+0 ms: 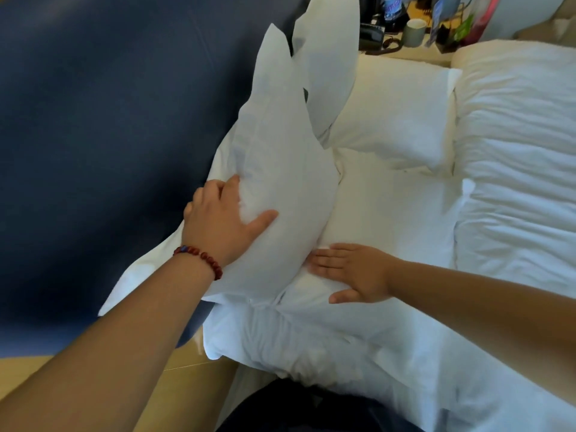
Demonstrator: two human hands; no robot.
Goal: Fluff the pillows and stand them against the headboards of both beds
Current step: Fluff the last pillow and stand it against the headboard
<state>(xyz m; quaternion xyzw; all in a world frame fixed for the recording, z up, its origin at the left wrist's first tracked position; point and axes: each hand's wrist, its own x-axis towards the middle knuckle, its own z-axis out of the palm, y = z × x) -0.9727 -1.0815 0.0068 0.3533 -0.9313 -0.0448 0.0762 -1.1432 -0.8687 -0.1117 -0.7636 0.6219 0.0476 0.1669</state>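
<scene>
A wooden nightstand (431, 56) bears a pale mug (415, 32), a black phone (371, 34) and a water bottle (392, 7).

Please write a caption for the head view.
Left hand holds a pillow upright against the blue headboard; right hand flat beside it.

At the top right stands a nightstand (417, 56) with a light wood top. A dark telephone (372, 34) sits at its left end, its coiled cord (391, 45) trailing just beside it. Behind the telephone stands a bottle (393, 7) with a blue label, cut off by the upper edge. A pale mug (414, 32) stands to the right of the telephone. Further right are a blue leaflet (438, 14), something green (464, 29) and a pink packet (486, 17), too blurred to read. A rumpled white duvet (514, 182) fills the right side. Dark clothing (311, 410) shows at the bottom edge.
</scene>
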